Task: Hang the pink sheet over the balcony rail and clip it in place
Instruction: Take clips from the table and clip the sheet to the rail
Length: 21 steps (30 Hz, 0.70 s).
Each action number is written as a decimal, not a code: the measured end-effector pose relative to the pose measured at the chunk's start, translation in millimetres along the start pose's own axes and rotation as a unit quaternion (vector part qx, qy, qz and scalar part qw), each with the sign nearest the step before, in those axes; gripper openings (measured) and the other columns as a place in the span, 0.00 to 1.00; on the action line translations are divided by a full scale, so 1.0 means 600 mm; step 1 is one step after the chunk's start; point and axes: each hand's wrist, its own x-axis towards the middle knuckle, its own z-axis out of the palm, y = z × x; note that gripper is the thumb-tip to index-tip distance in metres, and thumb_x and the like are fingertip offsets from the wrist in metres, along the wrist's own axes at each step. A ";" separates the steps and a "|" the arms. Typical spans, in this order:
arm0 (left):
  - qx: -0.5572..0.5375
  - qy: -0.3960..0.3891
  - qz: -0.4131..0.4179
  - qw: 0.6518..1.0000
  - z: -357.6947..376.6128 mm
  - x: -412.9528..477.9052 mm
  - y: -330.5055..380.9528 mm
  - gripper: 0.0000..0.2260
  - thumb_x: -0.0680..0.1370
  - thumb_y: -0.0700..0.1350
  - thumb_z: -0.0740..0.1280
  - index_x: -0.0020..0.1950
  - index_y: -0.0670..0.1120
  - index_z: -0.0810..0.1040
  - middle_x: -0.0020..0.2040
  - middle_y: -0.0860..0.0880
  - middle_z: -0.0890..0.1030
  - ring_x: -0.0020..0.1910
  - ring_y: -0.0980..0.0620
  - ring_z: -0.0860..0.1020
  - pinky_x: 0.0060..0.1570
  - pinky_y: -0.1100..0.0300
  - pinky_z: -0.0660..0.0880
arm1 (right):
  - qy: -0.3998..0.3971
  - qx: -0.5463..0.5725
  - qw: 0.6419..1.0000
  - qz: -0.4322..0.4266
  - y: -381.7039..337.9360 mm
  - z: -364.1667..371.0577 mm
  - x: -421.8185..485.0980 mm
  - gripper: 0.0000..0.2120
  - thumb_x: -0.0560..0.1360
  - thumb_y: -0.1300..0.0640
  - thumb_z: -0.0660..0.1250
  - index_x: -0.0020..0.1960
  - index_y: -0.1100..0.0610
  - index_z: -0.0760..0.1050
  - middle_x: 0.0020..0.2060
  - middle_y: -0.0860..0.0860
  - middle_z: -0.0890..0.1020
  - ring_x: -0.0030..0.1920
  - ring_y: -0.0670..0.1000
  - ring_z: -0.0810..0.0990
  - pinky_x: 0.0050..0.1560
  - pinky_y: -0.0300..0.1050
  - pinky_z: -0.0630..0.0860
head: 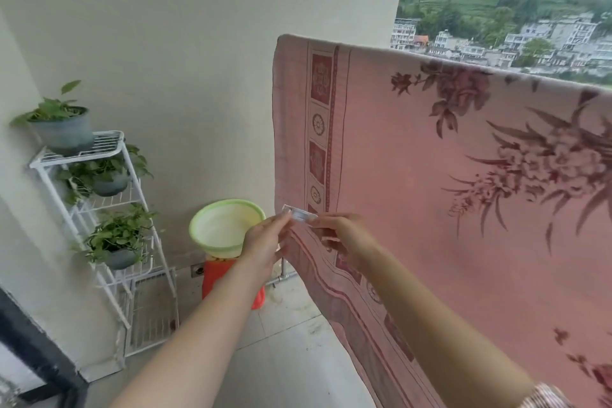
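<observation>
The pink sheet (414, 175), printed with dark red flowers and a patterned border, hangs draped over the balcony rail, which it hides. Its lower left corner is pulled toward me. My left hand (268, 242) and my right hand (341, 235) both pinch a small white label (299, 214) at that corner, one at each end. No clip shows in view.
A white wire plant stand (109, 209) with three potted plants stands against the left wall. A green basin (225, 225) rests on an orange stool (218, 278) near the corner. A pipe runs along the floor behind the sheet. Pale floor tiles lie below my arms.
</observation>
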 end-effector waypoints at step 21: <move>0.136 -0.078 0.053 0.986 -0.098 0.685 0.227 0.15 0.75 0.59 0.65 0.54 0.52 0.81 0.57 0.54 0.80 0.62 0.53 0.72 0.57 0.52 0.72 | -0.097 -0.056 0.994 -0.013 -0.161 0.149 0.664 0.11 0.69 0.67 0.70 0.51 0.67 0.81 0.41 0.58 0.81 0.39 0.50 0.77 0.39 0.40 0.73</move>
